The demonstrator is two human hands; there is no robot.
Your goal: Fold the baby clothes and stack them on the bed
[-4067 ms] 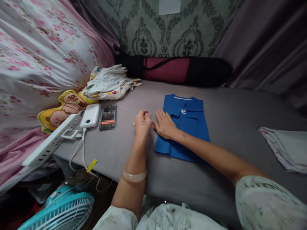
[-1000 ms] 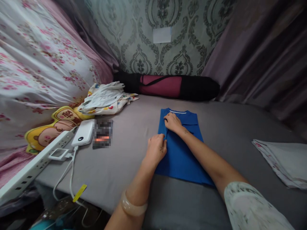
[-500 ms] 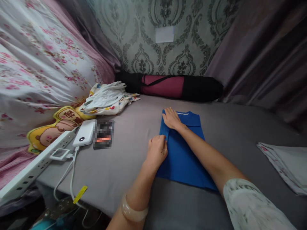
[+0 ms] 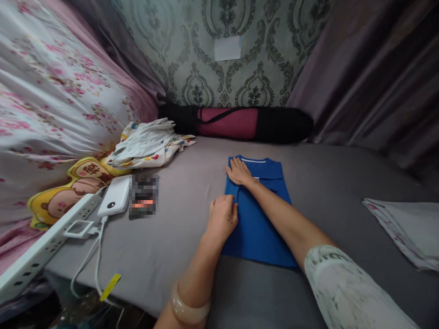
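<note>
A blue shirt (image 4: 262, 237) lies folded into a rough rectangle on the grey sheet, its neckline with a white strip at the far end. My left hand (image 4: 223, 217) is closed at the shirt's left edge, the fingers curled over the fabric; the fingertips are partly hidden. Farther up, my right hand (image 4: 239, 172) lies flat on the shirt's upper left corner with its fingers stretched out, and that forearm crosses over the shirt.
Along the wall lies a black and maroon long bag (image 4: 228, 123). Crumpled clothes (image 4: 144, 144), a yellow plush (image 4: 58, 205), a power bank (image 4: 115, 196) and a power strip (image 4: 51, 244) with cables are at left. Folded white cloth (image 4: 408, 228) lies at right.
My right hand lies flatter on the shirt's upper corner, and more of the neckline shows. My left hand keeps its place at the edge. The view has shifted slightly.
</note>
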